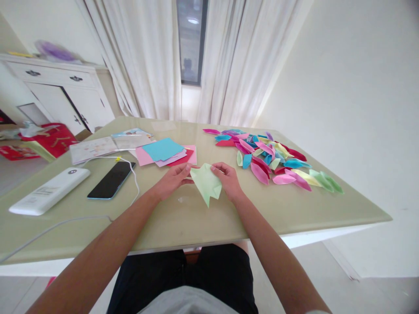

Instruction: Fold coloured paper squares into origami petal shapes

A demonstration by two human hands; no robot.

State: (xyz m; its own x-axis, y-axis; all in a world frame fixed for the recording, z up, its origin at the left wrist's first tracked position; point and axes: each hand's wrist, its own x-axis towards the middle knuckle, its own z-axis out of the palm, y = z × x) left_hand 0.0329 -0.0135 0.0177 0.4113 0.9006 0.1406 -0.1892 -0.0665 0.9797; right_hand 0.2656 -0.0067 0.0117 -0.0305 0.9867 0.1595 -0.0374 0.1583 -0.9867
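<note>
A partly folded light green paper point(207, 183) lies on the pale green table point(196, 218) in front of me. My left hand point(173, 179) pinches its upper left edge with fingers closed on it. My right hand point(227, 179) grips its right side, fingers curled over the fold. Just beyond the hands sits a stack of flat coloured sheets point(165, 152), blue on top with pink and red beneath. To the right spreads a pile of several folded paper pieces point(271, 159) in pink, blue, red, yellow and green.
A black phone point(111, 179) with a white cable lies at left, beside a white power bank point(49, 191). Printed sheets point(98, 147) lie behind them. White curtains point(147, 56), a window and a white cabinet point(62, 87) stand beyond the table. A red box point(49, 139) sits at far left.
</note>
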